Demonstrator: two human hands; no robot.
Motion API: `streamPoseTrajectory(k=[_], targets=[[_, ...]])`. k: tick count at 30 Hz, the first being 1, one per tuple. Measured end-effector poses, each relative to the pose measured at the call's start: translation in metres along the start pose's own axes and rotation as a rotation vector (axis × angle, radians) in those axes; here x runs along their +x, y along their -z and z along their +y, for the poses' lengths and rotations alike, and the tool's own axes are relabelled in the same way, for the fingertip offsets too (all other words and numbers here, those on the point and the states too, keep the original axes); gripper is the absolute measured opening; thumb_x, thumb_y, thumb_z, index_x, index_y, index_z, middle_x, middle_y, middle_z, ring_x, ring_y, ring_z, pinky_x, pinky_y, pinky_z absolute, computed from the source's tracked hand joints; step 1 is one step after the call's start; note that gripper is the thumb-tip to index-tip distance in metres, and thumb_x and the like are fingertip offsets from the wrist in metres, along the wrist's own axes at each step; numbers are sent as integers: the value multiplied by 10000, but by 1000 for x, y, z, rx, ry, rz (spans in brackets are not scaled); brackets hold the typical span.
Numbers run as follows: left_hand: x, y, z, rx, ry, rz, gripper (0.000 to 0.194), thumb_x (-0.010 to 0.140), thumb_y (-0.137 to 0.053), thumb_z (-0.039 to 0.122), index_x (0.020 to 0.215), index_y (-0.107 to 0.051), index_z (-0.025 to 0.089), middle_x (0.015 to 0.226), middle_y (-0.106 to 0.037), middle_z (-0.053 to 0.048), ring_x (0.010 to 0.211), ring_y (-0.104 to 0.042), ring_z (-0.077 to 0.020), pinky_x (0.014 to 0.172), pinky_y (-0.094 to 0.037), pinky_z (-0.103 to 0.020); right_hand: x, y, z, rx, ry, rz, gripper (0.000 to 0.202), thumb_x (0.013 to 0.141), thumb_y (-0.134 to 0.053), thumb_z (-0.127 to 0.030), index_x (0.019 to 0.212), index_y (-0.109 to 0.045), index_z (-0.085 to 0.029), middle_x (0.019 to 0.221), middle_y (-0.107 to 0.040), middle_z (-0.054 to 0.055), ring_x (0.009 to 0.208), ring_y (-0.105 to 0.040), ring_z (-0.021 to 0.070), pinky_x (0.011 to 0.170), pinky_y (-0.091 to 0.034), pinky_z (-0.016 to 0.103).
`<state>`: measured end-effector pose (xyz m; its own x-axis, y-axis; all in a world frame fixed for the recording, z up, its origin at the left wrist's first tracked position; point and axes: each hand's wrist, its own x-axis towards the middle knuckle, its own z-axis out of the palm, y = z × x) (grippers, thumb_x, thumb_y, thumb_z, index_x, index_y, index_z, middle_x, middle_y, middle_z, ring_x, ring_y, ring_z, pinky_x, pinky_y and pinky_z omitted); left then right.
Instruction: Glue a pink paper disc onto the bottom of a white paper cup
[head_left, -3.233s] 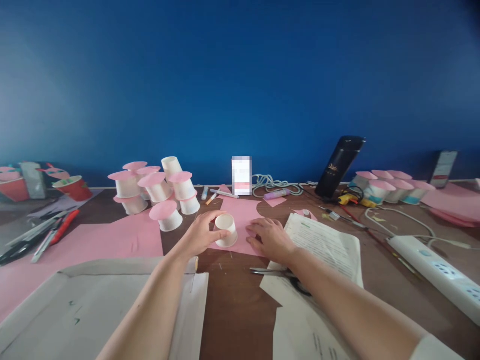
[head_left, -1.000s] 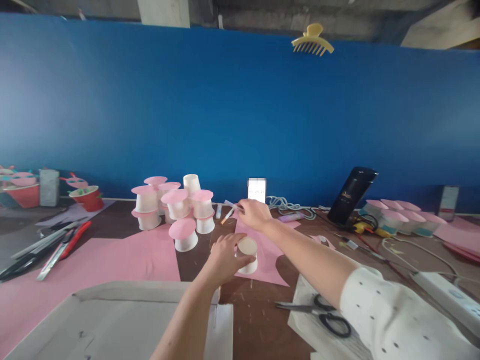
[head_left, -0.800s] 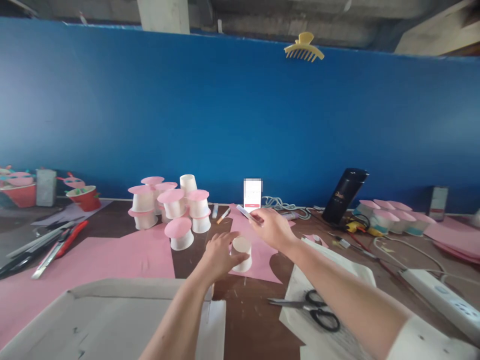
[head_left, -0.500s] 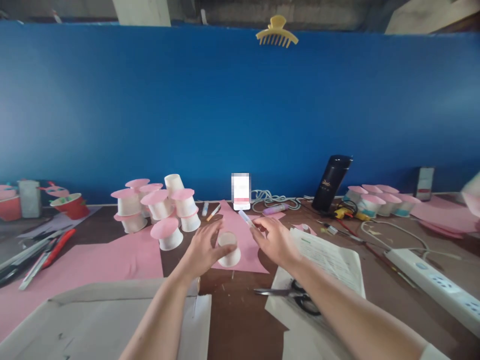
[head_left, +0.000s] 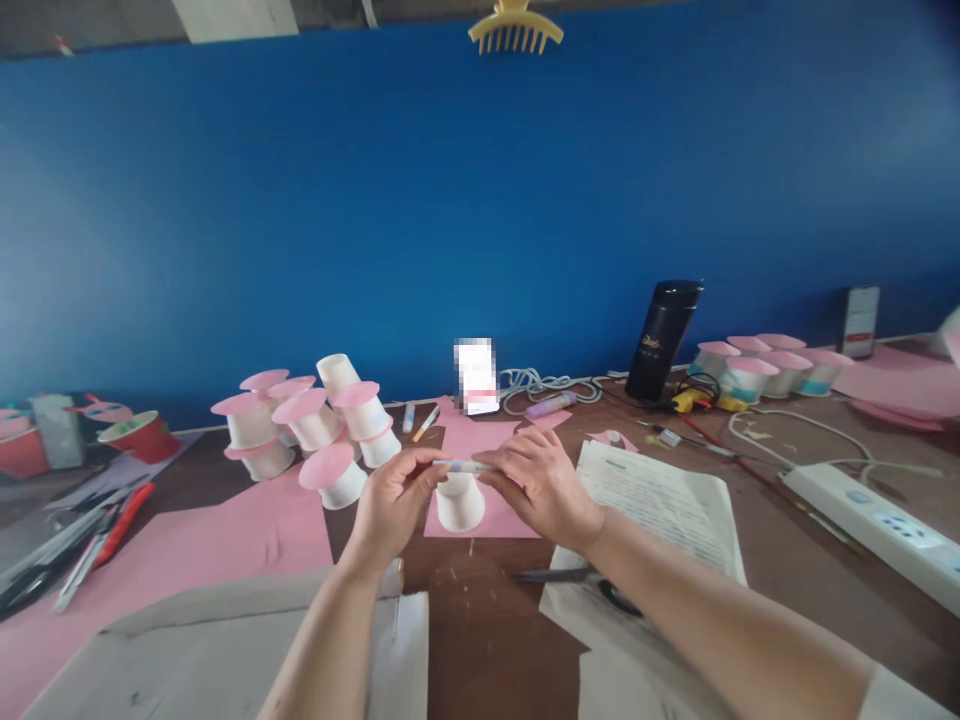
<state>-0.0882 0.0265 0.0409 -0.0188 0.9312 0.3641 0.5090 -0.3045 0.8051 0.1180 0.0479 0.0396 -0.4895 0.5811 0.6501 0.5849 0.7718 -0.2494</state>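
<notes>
My left hand (head_left: 401, 495) and my right hand (head_left: 544, 480) meet over a white paper cup (head_left: 460, 508). Between their fingertips lies a slim white-and-blue marker (head_left: 469, 466), held level; the left fingers pinch one end and the right fingers close round the other. Just beneath it, the cup stands upright on a pink paper sheet (head_left: 442, 525). To the left is a group of white cups (head_left: 251, 430) topped with pink paper discs (head_left: 300, 405), some stacked on others.
Scissors (head_left: 555, 575) lie on printed sheets (head_left: 667, 500) under my right forearm. A phone (head_left: 477, 378) stands at the back, with a black flask (head_left: 664, 340) to its right. At the right is a white power strip (head_left: 877, 520). Cutters (head_left: 124, 525) lie far left.
My left hand has moved from the cup up to the marker and now pinches its end. My right hand has brought the marker left and turned it level above the cup.
</notes>
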Motion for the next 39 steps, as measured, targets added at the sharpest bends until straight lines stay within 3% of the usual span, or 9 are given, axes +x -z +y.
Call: streamPoseTrajectory(k=[4,9,13,20,24,28,32,35,39], targets=[[3,10,-3,-55,73,73,284,786,-596,449,879,-689,197,709,-674,-3,648,-601,-145,614,-476,-253,2,3,5,-17,21,13,264,932,-482,-366,1053,-665,-221,878,-681,43,866,-555,181,862,-319,343],[11,33,-20,-94,73,460,349,811,-528,471,884,-670,161,670,-646,-21,624,-593,-150,623,-472,-270,3,12,31,0,-163,137,254,918,-493,-365,987,-685,-216,855,-687,44,844,-580,192,831,-377,341],[12,22,-36,220,149,259,286,780,-569,469,885,-686,231,815,-699,-25,743,-627,-192,685,-464,-297,2,15,38,138,-341,237,290,904,-491,-397,1063,-669,-232,829,-689,43,759,-607,179,724,-452,310],[8,3,-60,638,150,4,206,812,-501,278,943,-654,236,942,-696,-76,884,-614,-242,722,-433,-325,0,3,33,504,-455,181,371,910,-450,-402,1221,-597,-263,868,-675,38,562,-553,104,565,-483,257],[8,6,-62,735,131,-37,199,800,-503,268,906,-669,243,920,-691,-81,905,-597,-258,733,-421,-336,3,3,39,697,-595,167,347,882,-507,-403,1174,-625,-258,887,-674,27,531,-538,75,567,-485,242],[10,7,-60,743,113,-42,198,809,-510,334,870,-674,243,912,-688,-73,899,-591,-259,746,-423,-342,4,10,38,1015,-672,51,441,863,-542,-424,1273,-538,-262,1064,-657,63,717,-608,111,648,-523,258],[11,6,-46,629,27,182,264,855,-462,393,905,-669,237,941,-685,-60,919,-593,-246,825,-430,-354,4,16,32,1259,-665,-32,513,852,-556,-439,1321,-484,-243,1260,-569,103,901,-611,157,681,-539,268],[9,2,-30,501,-158,298,298,883,-439,410,978,-659,232,1013,-680,-50,1001,-579,-229,902,-418,-349,3,15,29,1265,-651,-20,548,805,-638,-384,1318,-482,-273,1248,-571,84,874,-604,150,685,-536,283],[4,-7,-18,416,-265,116,333,870,-481,430,1102,-634,246,1146,-647,-43,1118,-530,-228,961,-401,-359,4,11,27,1209,-609,61,440,845,-597,-375,1264,-528,-260,1070,-632,55,744,-573,111,620,-500,259]])
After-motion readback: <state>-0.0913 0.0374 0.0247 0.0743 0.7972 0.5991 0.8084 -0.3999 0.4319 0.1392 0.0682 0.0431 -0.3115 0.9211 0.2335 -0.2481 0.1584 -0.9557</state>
